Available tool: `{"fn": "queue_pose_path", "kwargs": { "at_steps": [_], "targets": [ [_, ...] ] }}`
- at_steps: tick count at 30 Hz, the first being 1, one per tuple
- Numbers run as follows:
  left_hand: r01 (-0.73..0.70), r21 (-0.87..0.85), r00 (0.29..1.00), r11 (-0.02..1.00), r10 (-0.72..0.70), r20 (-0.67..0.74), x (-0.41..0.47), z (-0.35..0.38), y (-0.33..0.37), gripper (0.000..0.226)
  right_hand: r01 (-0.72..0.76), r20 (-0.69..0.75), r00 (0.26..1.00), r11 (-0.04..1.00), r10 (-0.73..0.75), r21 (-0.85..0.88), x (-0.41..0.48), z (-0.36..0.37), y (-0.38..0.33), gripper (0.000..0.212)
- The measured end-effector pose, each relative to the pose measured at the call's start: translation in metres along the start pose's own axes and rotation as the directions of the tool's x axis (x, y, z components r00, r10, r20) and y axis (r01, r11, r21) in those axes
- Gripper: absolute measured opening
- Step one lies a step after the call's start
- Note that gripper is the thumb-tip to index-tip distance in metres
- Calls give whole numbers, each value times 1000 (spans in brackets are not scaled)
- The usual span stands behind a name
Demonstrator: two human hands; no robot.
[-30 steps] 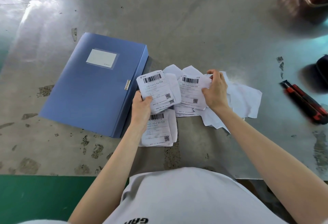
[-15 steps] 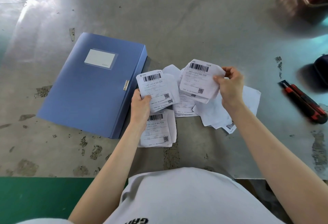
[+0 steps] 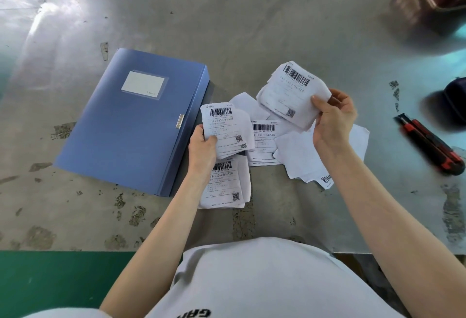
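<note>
Barcoded slips (image 3: pixel 264 133) lie scattered on the grey worktop (image 3: pixel 252 27), just right of a closed blue box file (image 3: pixel 131 121). My left grip (image 3: pixel 201 146) is curled round a small stack (image 3: pixel 227 128) of them, thumb on top, held above a second stack (image 3: pixel 224 184) that rests near the worktop's front edge. My right grip (image 3: pixel 332 118) pinches one crumpled slip (image 3: pixel 292 90) by its right edge, lifted clear of the loose pile, print facing up.

I judge the step to be adding this slip to the left-hand stack. To do it well, I would smooth its curl, turn the barcode to match the stack, lay it square on top, then lift and reclamp the left thumb. A red and black utility knife (image 3: pixel 428 146) lies well apart on the right.
</note>
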State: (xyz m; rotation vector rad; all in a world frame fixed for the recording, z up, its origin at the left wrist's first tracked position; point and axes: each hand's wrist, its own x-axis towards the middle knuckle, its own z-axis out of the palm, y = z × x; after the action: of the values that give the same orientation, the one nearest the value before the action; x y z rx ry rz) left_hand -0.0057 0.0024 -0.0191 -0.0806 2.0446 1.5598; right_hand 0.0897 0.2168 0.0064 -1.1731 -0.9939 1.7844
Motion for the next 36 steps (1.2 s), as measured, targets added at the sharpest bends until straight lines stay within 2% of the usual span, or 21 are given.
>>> {"fn": "queue_pose_path", "kwargs": {
  "at_steps": [3, 5, 8, 11, 15, 21, 24, 27, 29, 32, 34, 36],
  "targets": [
    [5, -31, 1000, 1000, -5, 14, -3, 3, 2, 26, -110, 103, 988, 994, 111, -14, -5, 2, 6, 32],
    [2, -25, 1000, 1000, -2, 24, -6, 6, 4, 23, -151, 178, 968, 978, 176, -145, -11, 2, 15, 34],
    [13, -30, 999, 999, -12, 40, -10, 11, 7, 21, -97, 233, 954, 933, 186, -348, -22, 2, 28, 36],
    [-9, -55, 996, 998, 14, 83, -16, 15, 7, 20, -52, 230, 959, 901, 166, -431, -31, 5, 35, 33],
    [-49, -70, 990, 996, 58, 128, -21, 17, 2, 22, -71, 205, 964, 908, 169, -412, -40, 13, 41, 31],
    [-65, -144, 980, 987, 90, 175, -34, 15, 2, 47, 51, 228, 971, 873, 70, -485, -55, 17, 47, 33],
    [-76, -128, 979, 989, 99, 180, -39, 9, 0, 31, 102, 249, 968, 857, 32, -505, -64, 16, 48, 35],
    [-121, -100, 985, 988, 132, 112, -43, 1, -7, 17, 139, 292, 956, 861, 11, -488, -75, 16, 50, 43],
    [-175, -116, 979, 978, 186, 84, -47, -4, -11, 14, 130, 344, 937, 868, 50, -480, -82, 14, 51, 45],
    [-254, -164, 963, 953, 266, 52, -56, -18, -16, 17, 113, 490, 865, 907, 111, -405, -97, 11, 53, 27],
    [-283, -191, 955, 940, 295, 34, -62, -26, -21, 18, 149, 565, 822, 928, 75, -340, -108, 8, 55, 18],
    [-280, -216, 956, 935, 292, 24, -68, -32, -26, 21, 219, 610, 792, 922, 24, -320, -117, 4, 59, 23]
  ]
}}
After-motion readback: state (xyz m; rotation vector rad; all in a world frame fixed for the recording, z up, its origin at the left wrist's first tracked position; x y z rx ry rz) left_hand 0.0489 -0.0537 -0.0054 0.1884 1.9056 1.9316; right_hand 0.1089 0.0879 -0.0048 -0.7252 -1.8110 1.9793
